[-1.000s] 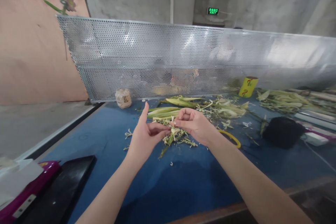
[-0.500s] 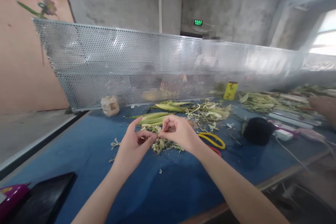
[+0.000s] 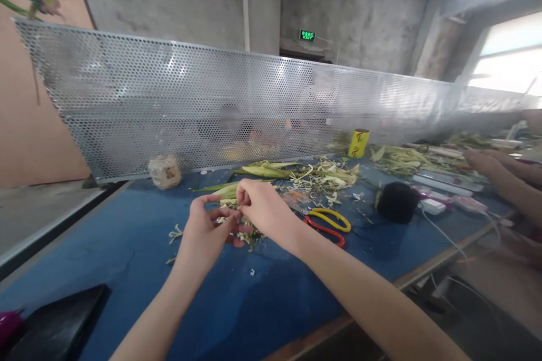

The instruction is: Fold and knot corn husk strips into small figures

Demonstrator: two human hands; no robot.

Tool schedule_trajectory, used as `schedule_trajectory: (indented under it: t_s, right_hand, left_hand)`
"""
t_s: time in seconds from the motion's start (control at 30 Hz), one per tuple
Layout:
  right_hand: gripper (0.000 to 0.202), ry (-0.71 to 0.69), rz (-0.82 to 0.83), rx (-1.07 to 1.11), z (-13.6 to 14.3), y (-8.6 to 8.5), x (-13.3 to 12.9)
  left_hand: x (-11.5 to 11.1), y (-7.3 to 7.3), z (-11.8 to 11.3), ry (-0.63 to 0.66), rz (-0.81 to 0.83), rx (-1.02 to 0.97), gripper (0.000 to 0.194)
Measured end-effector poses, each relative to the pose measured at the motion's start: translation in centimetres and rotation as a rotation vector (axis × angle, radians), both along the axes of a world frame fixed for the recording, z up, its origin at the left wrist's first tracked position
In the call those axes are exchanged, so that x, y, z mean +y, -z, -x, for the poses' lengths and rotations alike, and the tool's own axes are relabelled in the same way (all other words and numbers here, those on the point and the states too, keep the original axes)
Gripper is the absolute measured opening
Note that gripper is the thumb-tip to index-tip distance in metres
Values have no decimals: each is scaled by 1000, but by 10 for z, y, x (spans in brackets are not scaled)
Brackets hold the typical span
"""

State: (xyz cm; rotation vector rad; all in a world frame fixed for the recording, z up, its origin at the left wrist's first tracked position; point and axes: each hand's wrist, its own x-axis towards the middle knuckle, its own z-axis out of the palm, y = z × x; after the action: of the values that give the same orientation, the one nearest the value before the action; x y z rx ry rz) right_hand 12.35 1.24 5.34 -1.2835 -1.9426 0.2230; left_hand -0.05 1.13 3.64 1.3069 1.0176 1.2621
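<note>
Over a heap of pale green scraps (image 3: 249, 237) on the blue table, my left hand (image 3: 207, 228) pinches thumb to fingers, its other fingers spread. My right hand (image 3: 260, 208) touches it at the fingertips, thumb and index pressed together. Whatever lies between the fingertips is too small to make out. Long green husk leaves (image 3: 266, 169) lie just behind my hands, with a tangle of shredded strips (image 3: 330, 175) to their right. Scissors with one yellow and one red handle (image 3: 332, 220) rest to the right of my right hand.
A wrapped jar (image 3: 164, 171) and a yellow can (image 3: 358, 143) stand by the perforated metal screen (image 3: 190, 84). A black fuzzy object (image 3: 397, 203) and a white corded device (image 3: 432, 206) lie right. Another person's hands (image 3: 491, 166) are far right; a black tray (image 3: 59, 316) is front left.
The view has shifted, so most things sit further left in it. My right hand has turned over the left fingertips, and more of the scissors shows. More of the other person's arms is visible.
</note>
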Motion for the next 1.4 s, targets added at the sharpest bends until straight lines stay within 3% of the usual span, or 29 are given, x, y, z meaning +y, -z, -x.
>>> schedule_trajectory:
  t_s: [0.17,0.37,0.63,0.83,0.97,1.07,1.2,1.4]
  right_hand:
    - [13,38,114,-144,3,-14,5]
    - [15,17,231,-240,2,-26,16]
    - [17,-62,339,-289,4,-36,16]
    - [15,-168,589,-139,-3,-34,21]
    - [24,-280,858,214,-13,-24,23]
    - [28,-285,938,363,-21,-11,30]
    - [25,-284,746,424,-29,7,38]
    - [22,-268,570,518,-23,23,33]
  left_hand:
    - [-1,-2,0,-33,75,-47,39]
    - [1,3,0,14,29,-53,38]
    - [-2,2,5,3,-61,215,39]
    - [-2,5,8,0,-124,189,43]
    - [1,11,12,-28,-220,342,40]
    - [3,17,14,-33,-254,409,38]
    - [4,23,13,-95,-303,459,35]
    - [4,26,7,-58,-212,225,30]
